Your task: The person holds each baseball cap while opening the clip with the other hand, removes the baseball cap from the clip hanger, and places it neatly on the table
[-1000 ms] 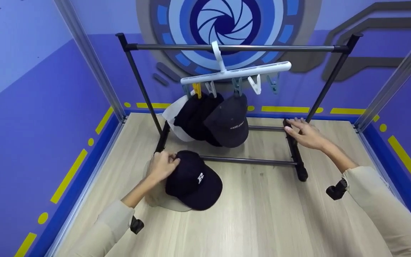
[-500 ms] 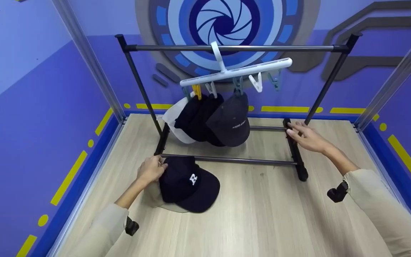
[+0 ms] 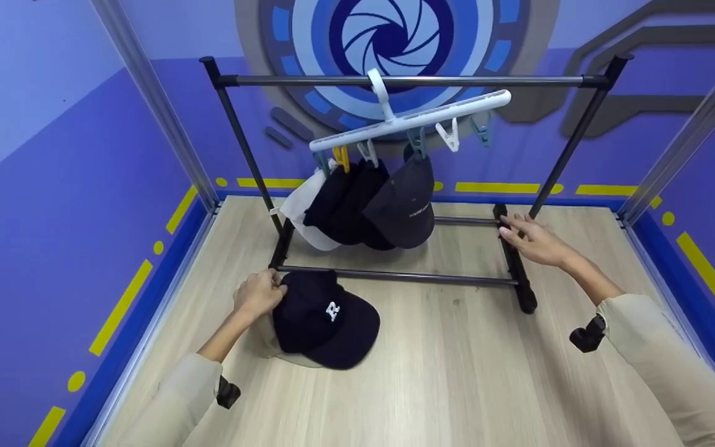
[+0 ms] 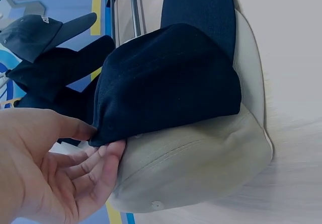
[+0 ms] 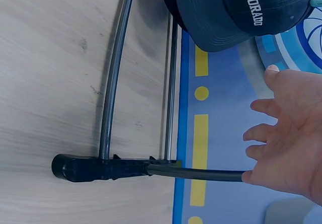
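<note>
My left hand (image 3: 257,293) pinches the back edge of a navy cap (image 3: 326,323) with a white letter R on its front. The left wrist view shows the thumb above that edge and the fingers below. Under the navy cap lies a beige cap (image 4: 191,173) on the wooden surface, mostly covered in the head view. My right hand (image 3: 537,242) is held with fingers loosely extended beside the right foot of a black rack (image 3: 488,81); nothing is in its grip. The right wrist view shows its fingers spread, near the rack's upright.
A white clip hanger (image 3: 410,120) hangs tilted from the top bar. From its clips hang a dark grey COLORADO cap (image 3: 407,205), black caps (image 3: 339,211) and a white cap (image 3: 298,202). A white clip (image 3: 449,135) and a teal clip (image 3: 480,132) dangle at the right end.
My left hand has shifted left with the navy cap, which has slid left and slightly toward me. The hanger's right end has swung up a little. My right hand has hardly moved.
</note>
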Demonstrator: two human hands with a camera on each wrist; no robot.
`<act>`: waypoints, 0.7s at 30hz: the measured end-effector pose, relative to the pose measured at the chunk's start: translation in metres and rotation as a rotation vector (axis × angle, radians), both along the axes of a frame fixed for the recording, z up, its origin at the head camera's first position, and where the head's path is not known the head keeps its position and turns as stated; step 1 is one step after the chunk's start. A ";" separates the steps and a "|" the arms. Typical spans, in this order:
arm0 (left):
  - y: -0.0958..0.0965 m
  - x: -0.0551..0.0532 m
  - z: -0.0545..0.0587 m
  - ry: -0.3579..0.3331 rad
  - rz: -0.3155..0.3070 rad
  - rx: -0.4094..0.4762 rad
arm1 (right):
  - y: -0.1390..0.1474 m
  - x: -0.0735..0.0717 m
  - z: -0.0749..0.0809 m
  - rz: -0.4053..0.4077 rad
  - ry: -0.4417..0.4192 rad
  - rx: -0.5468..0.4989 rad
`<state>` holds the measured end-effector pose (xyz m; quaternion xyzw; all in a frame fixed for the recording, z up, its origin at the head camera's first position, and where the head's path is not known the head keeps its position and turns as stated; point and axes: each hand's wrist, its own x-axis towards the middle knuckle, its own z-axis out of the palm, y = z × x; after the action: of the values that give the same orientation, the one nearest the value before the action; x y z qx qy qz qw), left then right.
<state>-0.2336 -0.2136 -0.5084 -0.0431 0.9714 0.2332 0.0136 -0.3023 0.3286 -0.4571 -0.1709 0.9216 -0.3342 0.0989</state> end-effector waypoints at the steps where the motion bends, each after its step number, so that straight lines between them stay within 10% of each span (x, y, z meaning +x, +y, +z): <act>1: 0.001 0.000 0.000 0.010 0.002 -0.010 | 0.000 0.000 0.000 0.003 0.001 -0.002; 21: 0.075 -0.031 0.039 0.392 -0.119 -0.207 | 0.000 0.008 -0.001 0.014 0.003 0.019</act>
<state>-0.2645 -0.1389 -0.4691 0.0593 0.9750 0.1352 -0.1662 -0.2948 0.3289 -0.4579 -0.1767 0.9237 -0.3244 0.1015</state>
